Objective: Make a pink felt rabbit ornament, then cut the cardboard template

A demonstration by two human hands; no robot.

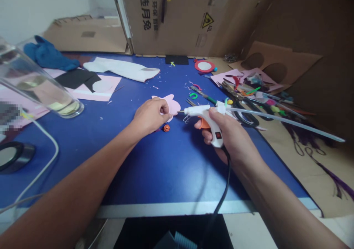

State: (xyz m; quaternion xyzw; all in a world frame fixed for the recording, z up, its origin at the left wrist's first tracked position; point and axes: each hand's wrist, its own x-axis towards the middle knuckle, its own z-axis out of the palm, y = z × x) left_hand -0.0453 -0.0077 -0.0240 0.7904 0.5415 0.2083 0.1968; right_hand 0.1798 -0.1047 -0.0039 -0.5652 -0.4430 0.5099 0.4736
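My right hand [221, 125] is wrapped round a white hot glue gun [197, 110] with an orange trigger, its nozzle pointing left. A long clear glue stick [287, 121] sticks out of the gun's back end. The nozzle tip meets, or nearly meets, the right edge of a pink flower-shaped cutout [173, 107]. My left hand [152, 114] pinches that cutout from the left, covering part of it. Just below the fingers lies a small orange bell [166, 128] on the blue tabletop [132, 175].
On the left stand a tilted-looking glass of liquid [63, 101] and a roll of black tape [16, 155]. Scissors [246, 112], coloured scraps and purple tassels [332, 175] crowd the right. A red-rimmed disc [204, 66] lies before a cardboard wall [182, 24]. The black cord [225, 182] hangs over the front edge.
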